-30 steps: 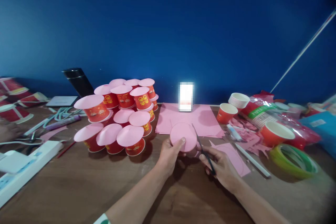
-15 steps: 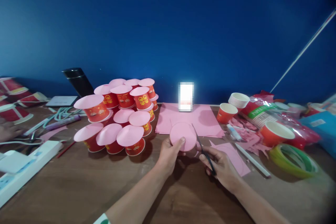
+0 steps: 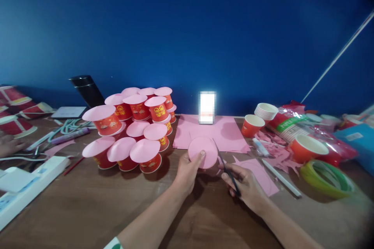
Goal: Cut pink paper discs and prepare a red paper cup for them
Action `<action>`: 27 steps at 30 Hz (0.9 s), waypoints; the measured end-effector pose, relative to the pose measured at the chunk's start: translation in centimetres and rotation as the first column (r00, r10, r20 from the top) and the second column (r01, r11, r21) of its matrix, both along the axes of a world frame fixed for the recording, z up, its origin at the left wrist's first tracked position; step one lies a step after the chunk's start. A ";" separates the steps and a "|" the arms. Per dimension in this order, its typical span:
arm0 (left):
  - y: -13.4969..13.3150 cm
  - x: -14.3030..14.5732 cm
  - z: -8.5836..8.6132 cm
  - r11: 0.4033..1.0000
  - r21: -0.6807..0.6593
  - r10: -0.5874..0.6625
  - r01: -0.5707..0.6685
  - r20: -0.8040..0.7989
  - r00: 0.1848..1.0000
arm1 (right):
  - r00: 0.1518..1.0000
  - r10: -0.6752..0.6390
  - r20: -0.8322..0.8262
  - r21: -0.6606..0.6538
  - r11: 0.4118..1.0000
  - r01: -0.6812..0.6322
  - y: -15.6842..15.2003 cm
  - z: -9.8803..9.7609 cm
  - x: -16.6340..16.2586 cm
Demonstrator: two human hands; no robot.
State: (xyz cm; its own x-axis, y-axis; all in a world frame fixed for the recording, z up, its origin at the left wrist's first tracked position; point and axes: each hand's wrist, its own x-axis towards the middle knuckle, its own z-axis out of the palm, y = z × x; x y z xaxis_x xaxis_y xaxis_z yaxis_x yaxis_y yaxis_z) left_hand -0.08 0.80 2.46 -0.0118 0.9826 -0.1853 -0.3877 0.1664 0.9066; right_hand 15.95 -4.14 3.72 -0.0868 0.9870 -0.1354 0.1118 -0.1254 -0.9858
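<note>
Left hand (image 3: 187,172) gripping pink disc (image 3: 202,151) — right hand (image 3: 244,183) clutching scissors (image 3: 226,169), blades at disc edge

Wood tabletop (image 3: 87,206). Left of left hand (image 3: 187,171): pile of red cups (image 3: 131,128) w/ pink tops, white power strip (image 3: 26,181) further out. Beyond hands: pink paper sheets (image 3: 230,132). Right of right hand (image 3: 247,186): pink scraps (image 3: 274,157), white stick (image 3: 282,179) & green tape roll (image 3: 327,177).
</note>
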 end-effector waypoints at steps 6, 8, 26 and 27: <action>0.1 0.0 -0.4 1.000 0.015 -0.011 0.011 -0.010 1.000 | 1.000 0.014 0.003 -0.019 1.000 -0.014 0.0 -0.2 0.0; 0.1 -0.1 -0.3 0.999 0.031 -0.014 0.014 0.003 1.000 | 1.000 0.006 -0.009 -0.035 0.999 -0.007 0.0 -0.1 0.0; -0.4 -0.1 -0.2 0.990 0.080 -0.112 0.114 -0.028 0.993 | 0.997 0.030 -0.067 -0.053 0.998 -0.033 0.0 -0.4 0.4; -0.4 -0.2 -0.2 0.990 0.081 -0.116 0.118 -0.028 0.993 | 0.997 0.035 -0.068 -0.045 0.998 -0.038 0.0 -0.4 0.4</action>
State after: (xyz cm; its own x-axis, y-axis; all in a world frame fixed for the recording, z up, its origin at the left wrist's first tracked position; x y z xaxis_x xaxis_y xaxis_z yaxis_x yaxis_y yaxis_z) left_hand -0.23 0.41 2.31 0.1008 0.9894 -0.1045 -0.3486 0.1335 0.9277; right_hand 16.35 -4.11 3.31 -0.1327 0.9758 -0.1738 0.0512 -0.1683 -0.9844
